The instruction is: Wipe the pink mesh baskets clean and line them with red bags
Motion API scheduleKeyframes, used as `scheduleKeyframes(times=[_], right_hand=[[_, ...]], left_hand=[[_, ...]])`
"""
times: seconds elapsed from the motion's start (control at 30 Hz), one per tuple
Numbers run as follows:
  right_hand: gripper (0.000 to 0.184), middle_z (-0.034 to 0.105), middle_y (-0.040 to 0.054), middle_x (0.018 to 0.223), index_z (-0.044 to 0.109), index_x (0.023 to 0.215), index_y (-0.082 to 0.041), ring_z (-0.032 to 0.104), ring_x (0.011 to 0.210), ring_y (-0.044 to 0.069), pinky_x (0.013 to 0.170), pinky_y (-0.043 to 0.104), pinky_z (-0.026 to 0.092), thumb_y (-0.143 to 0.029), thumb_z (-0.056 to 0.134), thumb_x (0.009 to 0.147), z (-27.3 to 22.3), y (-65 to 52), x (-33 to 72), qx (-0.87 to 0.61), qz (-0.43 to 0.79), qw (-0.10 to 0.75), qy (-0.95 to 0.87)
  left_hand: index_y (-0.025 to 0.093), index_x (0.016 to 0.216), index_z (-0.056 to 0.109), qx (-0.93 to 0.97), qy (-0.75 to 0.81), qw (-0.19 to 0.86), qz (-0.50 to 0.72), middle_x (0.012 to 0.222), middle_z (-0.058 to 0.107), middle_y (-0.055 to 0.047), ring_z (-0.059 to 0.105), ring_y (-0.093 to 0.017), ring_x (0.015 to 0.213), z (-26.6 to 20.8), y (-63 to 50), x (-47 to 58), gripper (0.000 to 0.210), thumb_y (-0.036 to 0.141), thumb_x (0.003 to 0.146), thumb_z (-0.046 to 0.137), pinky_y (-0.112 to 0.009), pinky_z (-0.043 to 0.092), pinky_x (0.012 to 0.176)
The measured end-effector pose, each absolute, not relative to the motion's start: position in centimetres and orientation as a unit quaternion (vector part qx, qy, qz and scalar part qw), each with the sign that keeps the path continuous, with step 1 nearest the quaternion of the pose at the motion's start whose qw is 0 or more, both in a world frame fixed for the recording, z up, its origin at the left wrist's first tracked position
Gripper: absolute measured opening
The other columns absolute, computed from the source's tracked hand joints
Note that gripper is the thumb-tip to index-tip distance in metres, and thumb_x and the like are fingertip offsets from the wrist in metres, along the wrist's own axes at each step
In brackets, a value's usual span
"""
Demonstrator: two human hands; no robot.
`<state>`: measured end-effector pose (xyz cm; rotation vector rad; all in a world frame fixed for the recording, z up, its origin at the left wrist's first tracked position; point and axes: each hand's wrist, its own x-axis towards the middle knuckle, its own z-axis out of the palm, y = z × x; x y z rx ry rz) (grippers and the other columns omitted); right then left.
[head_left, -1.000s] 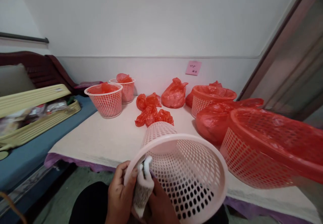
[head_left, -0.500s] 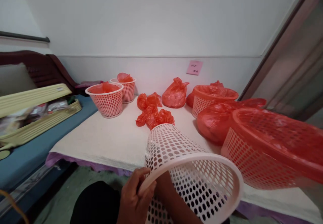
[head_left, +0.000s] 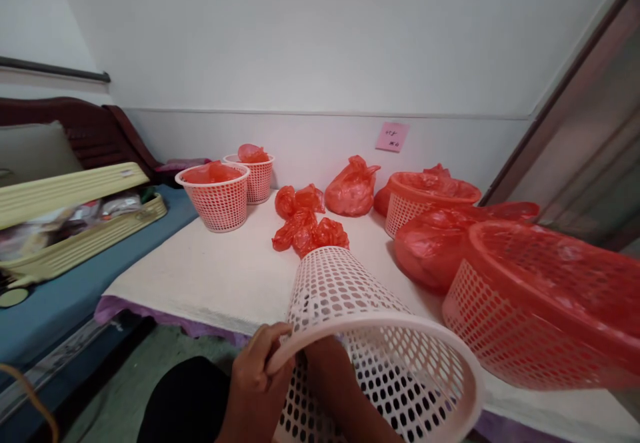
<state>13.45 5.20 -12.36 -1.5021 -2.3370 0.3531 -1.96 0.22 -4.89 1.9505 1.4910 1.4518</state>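
Observation:
A pale pink mesh wastebasket [head_left: 345, 283] lies tilted at the table's front, its mouth facing me. My left hand [head_left: 263, 370] is closed on the left side of its rim. My right hand [head_left: 325, 356] reaches through the mouth into the basket; its fingers are hidden behind the rim and wall. Beyond the basket's base lie several crumpled red plastic bags [head_left: 305, 230]. A fuller, knotted red bag [head_left: 353, 190] sits behind them near the wall.
Two wastebaskets with red liners [head_left: 217, 196] stand at the back left. On the right are red-lined baskets [head_left: 520, 323] and a bulging red bag [head_left: 435, 243]. A pink note [head_left: 393, 136] hangs on the wall. An open yellow case [head_left: 90, 230] rests on a blue bed.
The view has shifted slightly, and the basket's rim sits a little lower in it. The left hand keeps its hold on the rim, and the right arm stays inside the basket.

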Motion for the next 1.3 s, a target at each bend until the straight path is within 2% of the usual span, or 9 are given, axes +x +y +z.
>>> scheduleKeyframes(times=[0.07,0.2,0.37,0.47,0.6,0.73,0.97,1.17,1.3], right_hand=[[0.033,0.066,0.0138,0.108,0.066,0.112,-0.019,0.063,0.095,0.025,0.082,0.039,0.051,-0.004,0.050,0.086,-12.1,4.7,14.6,-0.536,0.080,0.114,-0.832],[0.022,0.067,0.0169,0.098,0.070,0.093,-0.015,0.063,0.093,0.031,0.078,0.045,0.050,-0.006,0.052,0.084,-11.0,4.6,16.9,-0.576,0.017,0.058,-0.815],[0.019,0.067,0.0091,0.098,0.070,0.096,-0.022,0.062,0.089,0.026,0.078,0.038,0.051,-0.013,0.062,0.081,-11.6,1.5,15.4,-0.519,0.017,0.138,-0.843],[0.017,0.067,0.0097,0.095,0.069,0.095,-0.022,0.060,0.089,0.028,0.076,0.042,0.051,-0.025,0.068,0.079,-13.4,-0.9,14.4,-0.455,-0.071,0.226,-0.858],[0.009,0.065,0.0092,0.095,0.068,0.088,-0.023,0.057,0.090,0.025,0.078,0.041,0.049,-0.028,0.061,0.085,-15.3,-2.6,14.8,-0.404,-0.162,0.304,-0.848],[0.013,0.065,0.0077,0.094,0.067,0.095,-0.024,0.057,0.087,0.023,0.075,0.037,0.049,-0.027,0.056,0.087,-14.8,-2.9,15.3,-0.405,-0.185,0.320,-0.836],[0.021,0.065,0.0089,0.103,0.061,0.108,-0.024,0.057,0.090,0.025,0.075,0.038,0.049,-0.028,0.052,0.090,-13.6,-2.9,14.1,-0.424,-0.137,0.266,-0.855],[0.025,0.066,0.0085,0.084,0.064,0.099,-0.023,0.059,0.072,0.027,0.059,0.037,0.048,-0.031,0.066,0.076,-13.9,-2.4,12.9,-0.438,-0.068,0.241,-0.863],[0.043,0.064,0.0125,0.101,0.060,0.114,-0.021,0.060,0.089,0.031,0.073,0.043,0.050,-0.030,0.064,0.072,-10.4,-1.7,12.6,-0.467,0.039,0.305,-0.829]], left_hand=[[0.026,0.098,0.062,0.667,0.531,0.153,0.500,0.085,0.068,0.004,0.064,-0.013,0.076,-4.3,0.6,-2.3,0.018,0.017,0.084,0.055,-0.021,0.049,0.070],[0.026,0.096,0.064,0.660,0.537,0.185,0.492,0.085,0.068,0.003,0.062,-0.014,0.076,-3.4,1.3,-2.2,0.014,0.021,0.086,0.055,-0.022,0.047,0.070],[0.024,0.092,0.065,0.615,0.569,0.238,0.491,0.084,0.067,0.003,0.060,-0.014,0.076,-2.1,2.4,-1.5,0.012,0.025,0.083,0.057,-0.023,0.045,0.070],[0.023,0.087,0.065,0.591,0.585,0.256,0.493,0.078,0.064,0.005,0.058,-0.013,0.072,-0.9,3.3,-1.7,0.010,0.027,0.083,0.057,-0.022,0.043,0.068],[0.023,0.084,0.065,0.581,0.584,0.263,0.503,0.073,0.061,0.006,0.056,-0.012,0.070,0.4,4.3,-2.0,0.010,0.030,0.083,0.059,-0.021,0.041,0.066],[0.022,0.083,0.066,0.567,0.573,0.311,0.504,0.075,0.064,0.005,0.057,-0.013,0.073,1.4,4.6,-1.5,0.010,0.029,0.080,0.060,-0.022,0.041,0.067],[0.019,0.082,0.067,0.563,0.544,0.350,0.514,0.076,0.066,0.003,0.058,-0.014,0.072,2.8,5.3,-1.3,0.018,0.036,0.076,0.066,-0.024,0.043,0.067],[0.018,0.091,0.064,0.543,0.547,0.342,0.537,0.080,0.066,0.000,0.059,-0.015,0.073,2.2,5.3,-1.3,0.026,0.036,0.073,0.068,-0.025,0.045,0.068],[0.019,0.105,0.057,0.485,0.550,0.368,0.572,0.085,0.064,0.000,0.059,-0.015,0.074,-0.8,2.7,-0.5,0.036,0.041,0.078,0.066,-0.024,0.047,0.065]])
